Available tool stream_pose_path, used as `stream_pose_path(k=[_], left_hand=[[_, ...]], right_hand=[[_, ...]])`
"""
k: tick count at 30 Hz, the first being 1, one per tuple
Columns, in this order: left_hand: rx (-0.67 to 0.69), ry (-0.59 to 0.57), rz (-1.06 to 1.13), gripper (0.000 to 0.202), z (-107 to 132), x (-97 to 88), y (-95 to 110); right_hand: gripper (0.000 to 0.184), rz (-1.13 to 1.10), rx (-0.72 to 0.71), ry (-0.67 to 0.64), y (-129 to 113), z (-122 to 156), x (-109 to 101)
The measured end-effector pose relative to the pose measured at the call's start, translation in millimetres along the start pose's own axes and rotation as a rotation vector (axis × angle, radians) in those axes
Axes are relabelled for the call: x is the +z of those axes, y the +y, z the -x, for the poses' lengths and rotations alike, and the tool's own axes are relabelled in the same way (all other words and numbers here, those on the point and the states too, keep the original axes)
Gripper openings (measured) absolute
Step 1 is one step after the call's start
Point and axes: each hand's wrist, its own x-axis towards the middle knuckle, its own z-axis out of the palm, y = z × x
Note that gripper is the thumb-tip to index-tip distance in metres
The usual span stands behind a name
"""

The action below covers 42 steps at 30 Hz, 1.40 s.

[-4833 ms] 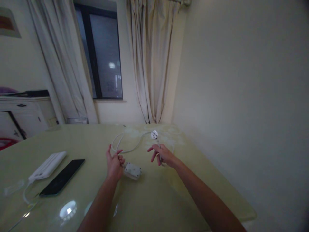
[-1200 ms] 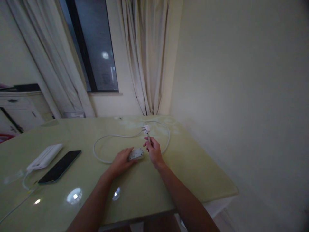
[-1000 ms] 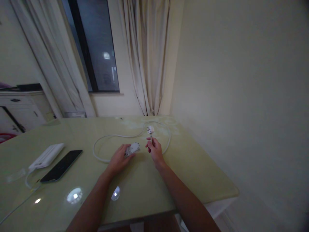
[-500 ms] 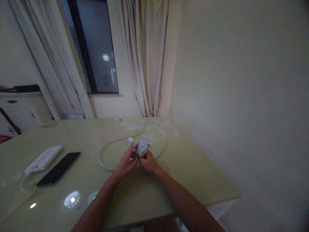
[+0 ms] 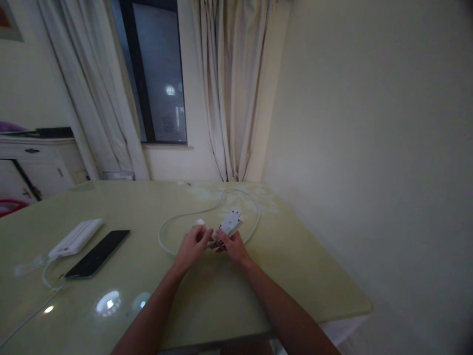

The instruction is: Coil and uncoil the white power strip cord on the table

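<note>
My right hand (image 5: pixel 233 246) grips the near end of a small white power strip (image 5: pixel 229 223), thumb on top. The strip tilts up and away, with small dark spots at its corners and thin pieces sticking out at its far end. Close by on the left, my left hand (image 5: pixel 194 245) has thumb and forefinger pinched together; whatever they hold is too small to make out. A white cable (image 5: pixel 177 215) loops over the table around both hands. Just behind my left hand lies its white plug (image 5: pixel 200 222), partly covered by the fingers.
On the left of the glossy table (image 5: pixel 314 276) lie a white power bank (image 5: pixel 76 238) with a cable and a black phone (image 5: pixel 98 254). A plain wall (image 5: pixel 351 148) borders the right side. Curtains (image 5: pixel 236 98) hang at the back.
The left hand has come off the strip and moved slightly left, now pinching beside it. The right hand has taken the strip, which has turned and shifted right. The camera view has swung slightly left.
</note>
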Motion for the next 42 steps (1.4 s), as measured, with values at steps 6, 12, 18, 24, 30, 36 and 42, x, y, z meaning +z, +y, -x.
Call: stream_pose_path(k=[6, 12, 18, 24, 30, 36, 42], left_hand=[[-0.158, -0.094, -0.227, 0.058, 2, 5.3, -5], [-0.298, -0.170, 0.196, 0.046, -2, 7.6, -4], [-0.428, -0.188, 0.452, 0.049, -3, -5.4, -2], [-0.259, -0.337, 0.326, 0.047, 1, -9.5, 4], [-0.110, -0.336, 0.257, 0.038, 3, -4.9, 2], [-0.034, -0.209, 0.190, 0.030, 5, 5.9, -1], [-0.016, -0.073, 0.157, 0.030, 3, 5.6, -4]], right_hand=[[0.053, 0.089, -0.058, -0.091, 5, 5, -1], [0.047, 0.158, -0.087, -0.051, 13, -2, -4], [0.046, 0.217, -0.183, 0.108, 13, -9, -10], [0.051, 0.274, -0.229, 0.208, 3, -10, -16], [0.044, 0.355, -0.123, 0.296, -3, -9, -18], [0.050, 0.501, -0.097, 0.265, 3, -11, -21], [0.051, 0.501, -0.218, 0.245, -1, -10, -23]])
